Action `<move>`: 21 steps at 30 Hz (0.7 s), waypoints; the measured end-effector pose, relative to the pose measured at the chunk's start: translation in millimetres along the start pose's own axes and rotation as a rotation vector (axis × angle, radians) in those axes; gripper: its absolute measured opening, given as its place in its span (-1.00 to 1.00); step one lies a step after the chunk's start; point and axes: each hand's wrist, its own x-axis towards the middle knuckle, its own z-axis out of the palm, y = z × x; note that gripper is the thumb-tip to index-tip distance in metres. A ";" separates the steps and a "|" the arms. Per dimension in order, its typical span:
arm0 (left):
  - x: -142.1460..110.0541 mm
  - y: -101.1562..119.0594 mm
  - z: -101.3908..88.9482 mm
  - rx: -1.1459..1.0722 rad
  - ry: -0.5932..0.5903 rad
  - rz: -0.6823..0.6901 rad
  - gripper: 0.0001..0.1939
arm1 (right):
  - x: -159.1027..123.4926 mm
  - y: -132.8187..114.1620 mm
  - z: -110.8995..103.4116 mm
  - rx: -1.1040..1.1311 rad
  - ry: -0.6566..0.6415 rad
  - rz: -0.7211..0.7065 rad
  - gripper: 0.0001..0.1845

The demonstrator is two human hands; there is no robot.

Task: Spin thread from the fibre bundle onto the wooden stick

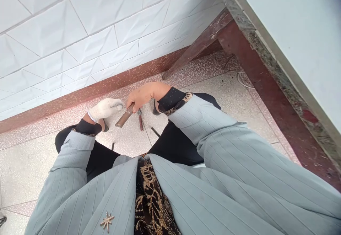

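Observation:
My right hand [145, 94], bare, is closed around one end of a flat brown bar [123, 119]. The bar slants down to the left, with a thin band across it near my fingers. Just left of it, my left hand [103, 109] wears a white knitted glove with greyed fingertips. Its fingers are curled together, and whatever they may pinch is hidden. On the floor below my right hand lies a small tool with a reddish-brown handle [141, 123]; its greyish head is too small to name.
White tiled wall [90, 18] rises ahead above a reddish-brown skirting [66, 98]. To the right stands a table with a pale top [301, 25] and dark red frame [239, 44]. A pale cable [241, 80] lies near it. Speckled floor [29, 156] surrounds my feet.

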 end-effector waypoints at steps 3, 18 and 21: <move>-0.2 -6.3 0.0 -0.108 0.144 -0.006 -0.71 | -16.1 1.8 -8.7 0.161 0.195 -0.082 -0.77; 3.3 -3.3 5.1 -0.095 0.150 -0.066 -0.70 | 5.1 3.5 -3.6 -0.172 0.700 0.393 -0.67; 4.1 -5.0 7.6 -0.029 0.084 -0.062 -0.73 | 8.9 -0.9 2.5 -0.294 0.449 0.355 -0.73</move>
